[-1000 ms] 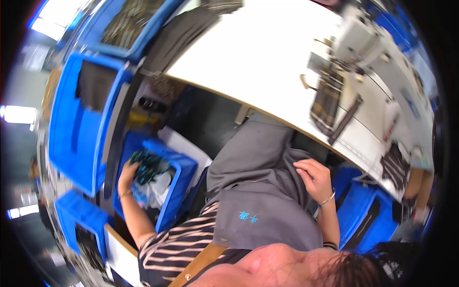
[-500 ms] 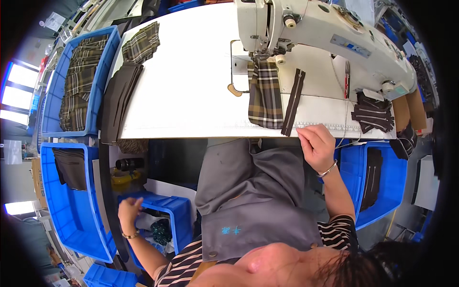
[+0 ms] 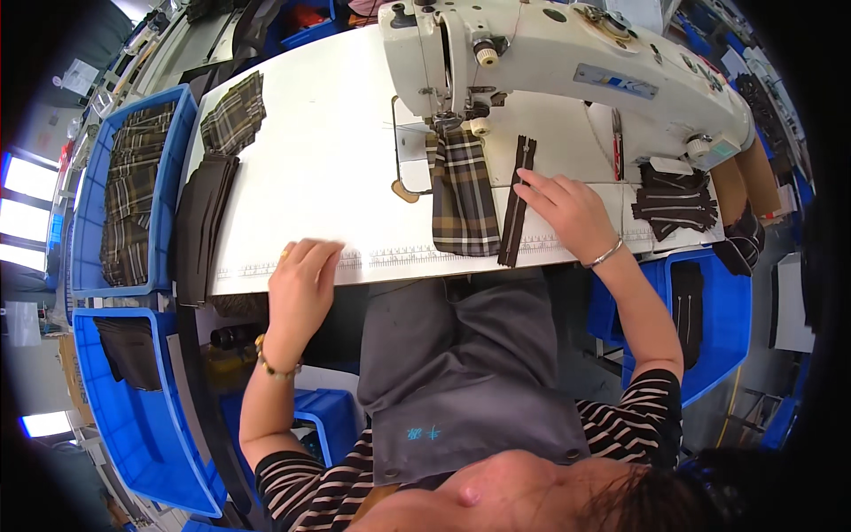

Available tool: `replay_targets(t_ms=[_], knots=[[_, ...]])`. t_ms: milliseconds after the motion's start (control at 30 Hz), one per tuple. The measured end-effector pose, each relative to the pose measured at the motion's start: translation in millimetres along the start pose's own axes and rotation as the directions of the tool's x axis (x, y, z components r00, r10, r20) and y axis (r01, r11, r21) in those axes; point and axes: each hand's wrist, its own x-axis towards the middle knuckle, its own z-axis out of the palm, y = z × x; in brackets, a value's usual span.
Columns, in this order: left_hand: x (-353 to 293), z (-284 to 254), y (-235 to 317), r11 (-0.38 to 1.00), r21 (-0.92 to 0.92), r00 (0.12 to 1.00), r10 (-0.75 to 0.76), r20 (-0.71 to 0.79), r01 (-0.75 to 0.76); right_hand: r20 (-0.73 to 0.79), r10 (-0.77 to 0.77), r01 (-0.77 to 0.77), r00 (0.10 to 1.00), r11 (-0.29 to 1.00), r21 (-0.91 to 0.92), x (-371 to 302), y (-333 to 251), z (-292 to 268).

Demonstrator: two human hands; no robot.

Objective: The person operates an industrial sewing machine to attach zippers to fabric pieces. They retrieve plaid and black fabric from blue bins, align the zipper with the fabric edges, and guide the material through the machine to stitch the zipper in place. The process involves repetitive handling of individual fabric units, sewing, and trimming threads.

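My right hand (image 3: 572, 213) reaches over the sewing table, its fingertips closed at the middle of a dark brown zipper (image 3: 511, 226). That zipper lies lengthwise, just right of a plaid fabric piece (image 3: 465, 204) whose far end sits under the presser foot of a white sewing machine (image 3: 532, 62). Above the table's front edge, left of the plaid piece, is my left hand (image 3: 303, 288). Its fingers are loosely bent and apart from the thumb, with nothing seen in them; the fingertips are slightly blurred.
A pile of zippers (image 3: 674, 199) and red-handled snips (image 3: 618, 146) lie on the right. Brown fabric pieces (image 3: 204, 222) and plaid pieces (image 3: 235, 115) lie at the left, beside a blue bin (image 3: 182, 177) of plaid cloth. Another blue bin (image 3: 727, 310) stands below right.
My left hand has risen from beside the lower blue bin to the table's front edge. My right hand has moved farther onto the table, up to the zipper's middle. The view has shifted slightly.
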Motion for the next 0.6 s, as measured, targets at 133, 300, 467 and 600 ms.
replay_targets(t_ms=[133,300,467,600], knots=[[66.9,54.3,7.7,0.993,-0.021,0.993,0.113,-0.035,-0.113,0.033,-0.161,0.161,0.986,0.987,-0.007,13.9,20.9,6.0],[123.3,96.8,13.9,0.971,0.019,0.971,0.239,-0.023,-0.239,-0.004,-0.343,0.342,0.939,0.937,-0.075,25.0,34.2,15.6],[137.8,101.2,18.7,0.939,0.000,0.939,0.344,0.017,-0.344,-0.145,-0.289,0.302,0.946,0.950,0.081,39.5,38.0,12.0],[126.8,91.5,29.2,0.884,-0.184,0.889,0.450,0.086,-0.430,-0.168,-0.267,0.288,0.949,0.951,0.111,65.6,29.9,13.3]])
